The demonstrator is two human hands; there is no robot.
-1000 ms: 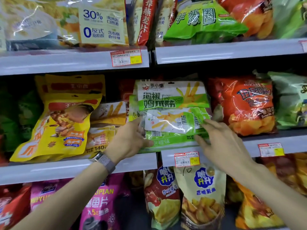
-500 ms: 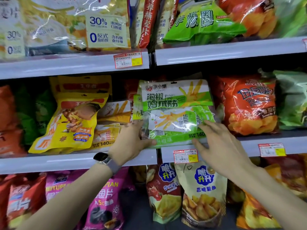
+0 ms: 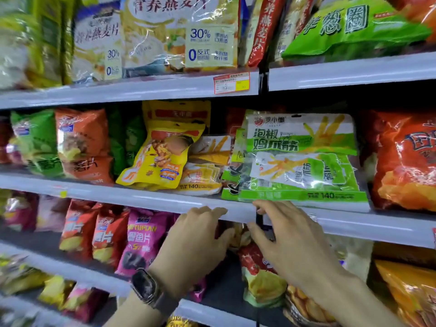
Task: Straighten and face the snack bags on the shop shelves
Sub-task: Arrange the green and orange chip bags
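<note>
1. Located green snack bag [image 3: 299,147] on the middle shelf [image 3: 141,197], face outward, roughly upright, bottom edge at the shelf lip.
2. Found left hand [image 3: 195,239] below and to the left of that bag, clear of it, fingers relaxed and loosely bent, fingertips at the shelf's front edge, gripping nothing.
3. Found right hand [image 3: 287,237] under the bag's lower left corner, fingers loose, holding nothing; cannot tell through the blur whether the fingertips touch the bag.
4. Recorded both hands side by side, near each other, not touching.
5. Noted tilted yellow bag [image 3: 160,159] left of the green bag, orange-red bag [image 3: 405,161] to its right, watch [image 3: 146,289] on the left wrist.
</note>
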